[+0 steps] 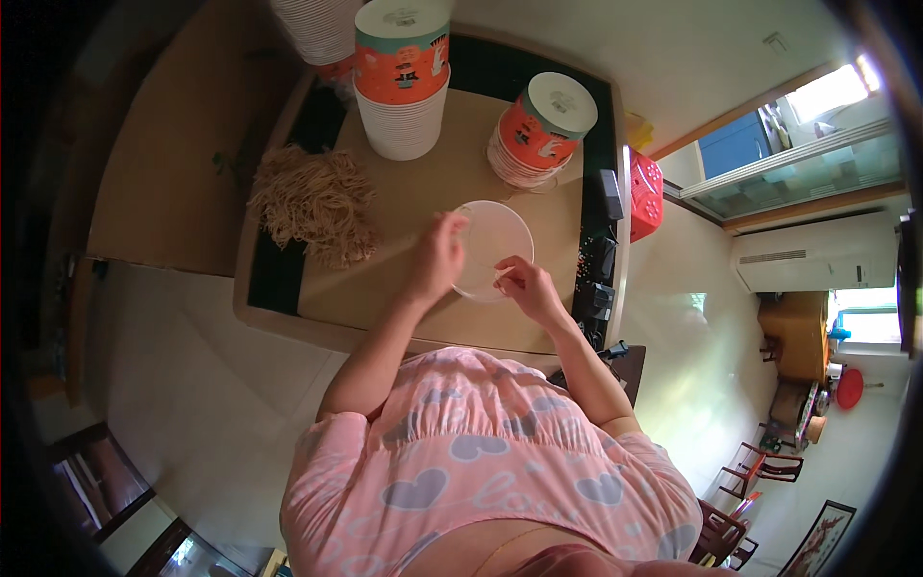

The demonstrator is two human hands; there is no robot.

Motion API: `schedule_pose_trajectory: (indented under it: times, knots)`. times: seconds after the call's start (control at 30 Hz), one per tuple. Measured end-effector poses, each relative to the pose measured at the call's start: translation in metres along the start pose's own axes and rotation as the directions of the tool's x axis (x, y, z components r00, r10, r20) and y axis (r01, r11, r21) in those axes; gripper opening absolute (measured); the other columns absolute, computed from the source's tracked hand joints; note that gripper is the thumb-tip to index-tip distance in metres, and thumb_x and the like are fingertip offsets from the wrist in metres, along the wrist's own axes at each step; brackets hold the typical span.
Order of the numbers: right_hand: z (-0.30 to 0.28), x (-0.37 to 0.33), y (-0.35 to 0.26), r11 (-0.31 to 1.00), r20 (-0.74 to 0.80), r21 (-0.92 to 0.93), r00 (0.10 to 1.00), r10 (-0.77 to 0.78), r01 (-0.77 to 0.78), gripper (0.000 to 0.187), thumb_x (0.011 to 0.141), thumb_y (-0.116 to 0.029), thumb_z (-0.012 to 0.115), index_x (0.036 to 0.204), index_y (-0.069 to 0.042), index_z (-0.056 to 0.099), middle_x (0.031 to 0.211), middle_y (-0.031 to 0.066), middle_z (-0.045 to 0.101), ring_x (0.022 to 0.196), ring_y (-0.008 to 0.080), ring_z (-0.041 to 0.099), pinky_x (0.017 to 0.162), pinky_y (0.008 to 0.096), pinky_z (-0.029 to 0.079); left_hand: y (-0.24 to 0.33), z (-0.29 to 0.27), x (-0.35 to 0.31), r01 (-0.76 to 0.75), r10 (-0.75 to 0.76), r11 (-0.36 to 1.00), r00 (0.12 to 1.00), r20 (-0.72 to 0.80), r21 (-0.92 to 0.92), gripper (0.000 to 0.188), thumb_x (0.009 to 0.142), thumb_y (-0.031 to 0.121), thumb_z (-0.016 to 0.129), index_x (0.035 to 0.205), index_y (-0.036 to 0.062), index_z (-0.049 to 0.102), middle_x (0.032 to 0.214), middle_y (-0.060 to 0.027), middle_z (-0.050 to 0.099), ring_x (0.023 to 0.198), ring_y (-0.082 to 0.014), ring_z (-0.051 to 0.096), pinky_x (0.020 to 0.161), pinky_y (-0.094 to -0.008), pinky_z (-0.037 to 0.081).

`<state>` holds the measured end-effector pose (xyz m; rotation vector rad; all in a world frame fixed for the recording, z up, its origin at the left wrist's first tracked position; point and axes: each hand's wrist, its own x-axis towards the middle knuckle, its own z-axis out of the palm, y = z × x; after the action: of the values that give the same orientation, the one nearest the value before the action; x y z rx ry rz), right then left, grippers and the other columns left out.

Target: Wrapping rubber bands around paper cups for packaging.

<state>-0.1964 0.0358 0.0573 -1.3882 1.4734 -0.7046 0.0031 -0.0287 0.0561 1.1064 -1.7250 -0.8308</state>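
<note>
A white paper tub [498, 229] stands in front of me on the brown table covering, its round mouth facing up. My left hand [440, 258] is at the tub's left rim, its fingers smeared by motion. At the right side of the mouth, my right hand [528, 287] is closed in a pinch; what it holds is too small to make out. A heap of loose beige strings [312, 204] lies to the left. Behind the tub, at the right, an upside-down stack of orange and green tubs [540, 135] has strings hanging around its lower part.
A taller stack of upside-down paper tubs [402, 82] stands at the back, with another white stack [317, 29] farther left. Black adapters [601, 258] line the table's right edge. Beyond that edge is a red plastic stool or basket [645, 192].
</note>
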Motion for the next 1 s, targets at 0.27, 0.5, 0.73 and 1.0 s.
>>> schedule_pose_trajectory:
  times: [0.27, 0.5, 0.73, 1.0]
  knots:
    - [0.006, 0.002, 0.004, 0.895, -0.227, 0.441, 0.973, 0.044, 0.063, 0.019, 0.091, -0.003, 0.056, 0.109, -0.003, 0.052, 0.086, 0.0062, 0.068, 0.061, 0.0064, 0.053, 0.056, 0.0195, 0.043, 0.004, 0.069, -0.021, 0.372, -0.336, 0.881, 0.927, 0.167, -0.293, 0.035, 0.072, -0.002, 0.068, 0.099, 0.003, 0.046, 0.093, -0.0086, 0.057, 0.081, -0.0175, 0.058, 0.072, -0.03, 0.051]
    - [0.01, 0.002, -0.005, 0.822, -0.311, 0.559, 0.947, 0.084, 0.111, 0.025, 0.091, -0.005, 0.057, 0.116, -0.005, 0.053, 0.091, 0.0075, 0.07, 0.055, 0.0026, 0.048, 0.048, 0.0158, 0.036, 0.002, 0.07, -0.014, 0.408, -0.336, 0.897, 0.879, 0.337, -0.17, 0.013, 0.078, 0.006, 0.07, 0.088, 0.0001, 0.066, 0.079, -0.0088, 0.068, 0.073, -0.0109, 0.062, 0.066, -0.0268, 0.051]
    - [-0.003, 0.014, -0.015, 0.837, -0.338, 0.531, 0.939, 0.067, 0.131, 0.029, 0.091, -0.003, 0.057, 0.119, -0.007, 0.056, 0.091, 0.0077, 0.07, 0.052, 0.0012, 0.045, 0.046, 0.0154, 0.034, -0.002, 0.065, -0.019, 0.403, -0.34, 0.911, 0.855, 0.39, -0.088, 0.014, 0.078, 0.01, 0.073, 0.085, -0.0003, 0.068, 0.077, -0.0105, 0.069, 0.071, -0.0117, 0.064, 0.066, -0.0272, 0.052]
    - [-0.014, 0.019, -0.021, 0.839, -0.318, 0.527, 0.947, 0.048, 0.135, 0.028, 0.091, 0.0, 0.053, 0.118, -0.006, 0.058, 0.094, 0.0084, 0.071, 0.056, 0.0027, 0.052, 0.045, 0.0162, 0.037, -0.007, 0.069, -0.014, 0.388, -0.32, 0.866, 0.915, 0.245, -0.316, 0.013, 0.077, 0.012, 0.073, 0.083, 0.0003, 0.069, 0.074, -0.0089, 0.069, 0.068, -0.013, 0.064, 0.065, -0.0281, 0.05]
